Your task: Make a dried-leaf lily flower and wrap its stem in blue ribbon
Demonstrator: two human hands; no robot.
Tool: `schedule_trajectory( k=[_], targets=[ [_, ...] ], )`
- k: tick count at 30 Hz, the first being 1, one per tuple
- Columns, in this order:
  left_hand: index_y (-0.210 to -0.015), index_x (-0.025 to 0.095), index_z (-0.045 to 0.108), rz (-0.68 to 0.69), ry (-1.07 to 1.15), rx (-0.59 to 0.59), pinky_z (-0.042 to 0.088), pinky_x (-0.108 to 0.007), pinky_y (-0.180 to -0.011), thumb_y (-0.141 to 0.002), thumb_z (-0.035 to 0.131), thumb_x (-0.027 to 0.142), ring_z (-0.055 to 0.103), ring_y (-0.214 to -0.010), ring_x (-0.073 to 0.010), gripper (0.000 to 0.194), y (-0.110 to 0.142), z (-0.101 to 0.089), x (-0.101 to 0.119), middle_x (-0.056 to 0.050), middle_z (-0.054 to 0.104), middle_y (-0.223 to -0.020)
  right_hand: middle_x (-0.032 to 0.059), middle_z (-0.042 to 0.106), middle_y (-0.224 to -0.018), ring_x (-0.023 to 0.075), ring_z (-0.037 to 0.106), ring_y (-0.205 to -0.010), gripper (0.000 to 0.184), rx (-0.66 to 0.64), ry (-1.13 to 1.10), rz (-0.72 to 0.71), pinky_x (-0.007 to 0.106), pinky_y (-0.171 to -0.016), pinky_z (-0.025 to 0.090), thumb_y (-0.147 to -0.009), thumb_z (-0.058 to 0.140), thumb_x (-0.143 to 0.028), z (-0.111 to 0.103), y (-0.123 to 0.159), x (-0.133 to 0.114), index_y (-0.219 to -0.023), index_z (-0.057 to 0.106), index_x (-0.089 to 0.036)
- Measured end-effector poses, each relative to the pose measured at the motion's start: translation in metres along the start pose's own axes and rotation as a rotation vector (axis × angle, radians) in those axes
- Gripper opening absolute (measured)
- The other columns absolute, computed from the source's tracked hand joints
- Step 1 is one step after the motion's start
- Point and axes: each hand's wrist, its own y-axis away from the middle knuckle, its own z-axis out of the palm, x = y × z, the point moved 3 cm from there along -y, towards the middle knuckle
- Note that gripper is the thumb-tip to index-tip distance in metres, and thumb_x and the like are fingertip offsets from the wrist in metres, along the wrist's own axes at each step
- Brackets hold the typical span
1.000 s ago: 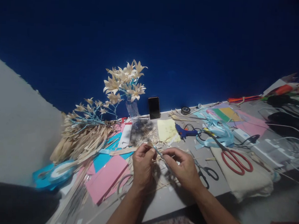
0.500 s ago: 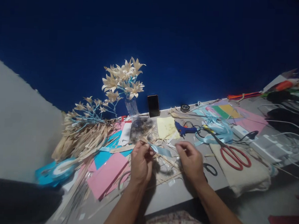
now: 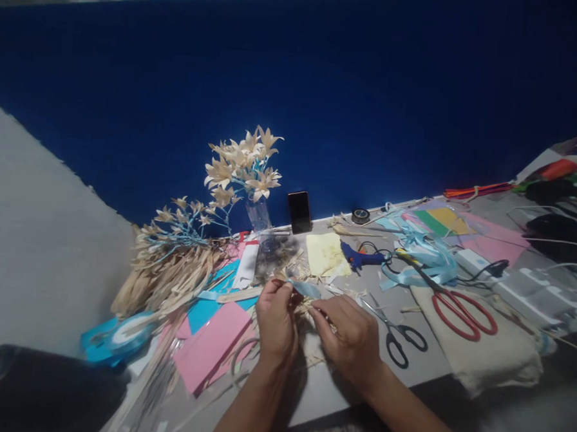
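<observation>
My left hand point(image 3: 279, 319) is closed in a pinch on a light blue ribbon point(image 3: 308, 289), which sticks out to the right of its fingertips. Just beside it, my right hand point(image 3: 350, 332) has thumb and forefinger pressed together below the ribbon; what lies between them, if anything, is too small to make out. Under both hands are pale dried strips and scraps. Black-handled scissors point(image 3: 398, 338) lie spread apart to the right of my right hand. Beyond the hands sits a yellow sheet point(image 3: 326, 255) with a blue glue gun point(image 3: 361, 256) beside it.
Cream flowers point(image 3: 246, 159) stand in a clear vase point(image 3: 259, 216) before the blue wall. Red-handled scissors point(image 3: 464, 313) rest on a folded cloth point(image 3: 493, 362). Pink paper point(image 3: 214, 344) and dried husks point(image 3: 169, 277) lie left; a phone point(image 3: 299, 211) leans at the back.
My right hand has moved left, close to my left hand, and the ribbon shows less. The black-handled scissors have come into fuller view. The camera view has tilted up slightly.
</observation>
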Motion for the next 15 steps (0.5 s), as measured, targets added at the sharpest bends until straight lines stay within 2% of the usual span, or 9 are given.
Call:
schedule_trajectory(
  k=[8, 11, 15],
  targets=[
    [-0.072, 0.017, 0.060, -0.060, 0.069, -0.047, 0.048, -0.023, -0.062, -0.063, 0.079, 0.020, 0.058, -0.061, -0.0102, 0.022, -0.0006, -0.0028, -0.0032, 0.004, 0.065, -0.068, 0.0071, 0.076, -0.083, 0.0226, 0.070, -0.078, 0.021, -0.062, -0.082, 0.104, 0.032, -0.073, 0.047, -0.101, 0.052, -0.022, 0.0003, 0.0011, 0.0022, -0.091, 0.071, -0.022],
    [-0.074, 0.017, 0.062, -0.103, 0.095, -0.090, 0.050, -0.024, -0.066, -0.064, 0.082, 0.020, 0.060, -0.064, -0.0108, 0.022, -0.0012, -0.0045, -0.0049, 0.003, 0.067, -0.070, 0.0035, 0.073, -0.073, 0.0207, 0.068, -0.069, 0.022, -0.117, -0.204, 0.241, 0.030, -0.067, 0.045, -0.100, 0.052, -0.026, -0.0002, 0.0007, 0.0044, -0.087, 0.070, -0.022],
    [-0.077, 0.015, 0.066, -0.145, 0.114, -0.130, 0.049, -0.023, -0.065, -0.064, 0.084, 0.021, 0.061, -0.064, -0.0105, 0.023, -0.0009, -0.0048, -0.0048, 0.002, 0.068, -0.071, -0.0014, 0.065, -0.061, 0.0159, 0.061, -0.056, 0.032, -0.237, -0.523, 0.508, 0.026, -0.057, 0.044, -0.101, 0.049, -0.038, 0.0018, 0.0006, 0.0072, -0.077, 0.064, -0.022]
  ],
)
